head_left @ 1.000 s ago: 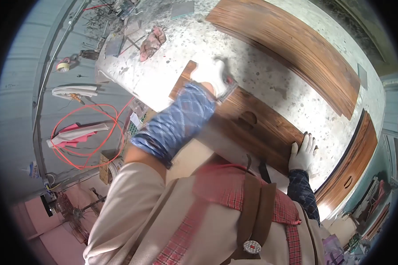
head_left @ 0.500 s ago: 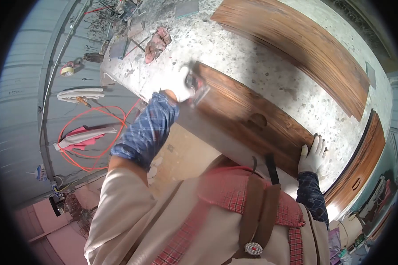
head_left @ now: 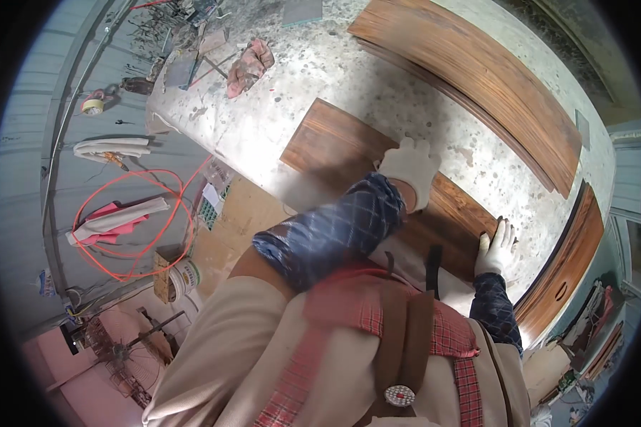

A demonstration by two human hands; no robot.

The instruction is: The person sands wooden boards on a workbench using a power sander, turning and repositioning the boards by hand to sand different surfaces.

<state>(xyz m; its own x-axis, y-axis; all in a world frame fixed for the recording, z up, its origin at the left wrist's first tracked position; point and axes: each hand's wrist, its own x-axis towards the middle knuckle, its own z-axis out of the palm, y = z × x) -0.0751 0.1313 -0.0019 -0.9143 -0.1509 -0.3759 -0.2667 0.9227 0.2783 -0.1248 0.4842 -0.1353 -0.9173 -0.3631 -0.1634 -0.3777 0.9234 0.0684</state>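
**A:** What moved in the head view?

**B:** My left hand [head_left: 408, 169] slid. A moment ago it was up at the far left end of the board [head_left: 338, 146]. Now it sits nearer the middle. My right hand [head_left: 496, 247] stayed at the right end.

**A:** Where is the board?

**B:** Flat on the speckled table [head_left: 278, 107], right in front of me. Its long side runs from upper left down to lower right. My hands are on it, one after the other along that line.

**A:** How are the hands?

**B:** Both wear white gloves. The left lies flat on top, fingers out, pinching nothing. The right is spread, fingers over the near right edge. I cannot tell if it grips.

**A:** Which hand is nearer the free end?

**B:** The left. The bare part of the board lies up and left of it.

**A:** Anything else?

**B:** A longer plank [head_left: 470, 78] lies farther back. A pink rag [head_left: 248, 65] is by the table's left end.
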